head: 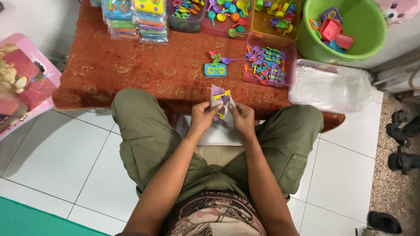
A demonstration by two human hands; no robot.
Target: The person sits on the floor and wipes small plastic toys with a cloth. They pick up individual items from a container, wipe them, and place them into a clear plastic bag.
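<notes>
My left hand and my right hand meet in front of my knees and together hold a small clear plastic bag with small plastic toy pieces in it, purple ones and a yellow fork-like one. Both hands pinch the bag's sides. Just beyond it, on the rust-coloured carpet, lie a blue toy piece with a green ring shape and a few loose toy spoons.
A clear box of mixed small toy utensils sits right of the hands. Further back are boxes of coloured spoons and cups, stacked packed bags, a green basin, a pile of clear bags. Shoes lie right.
</notes>
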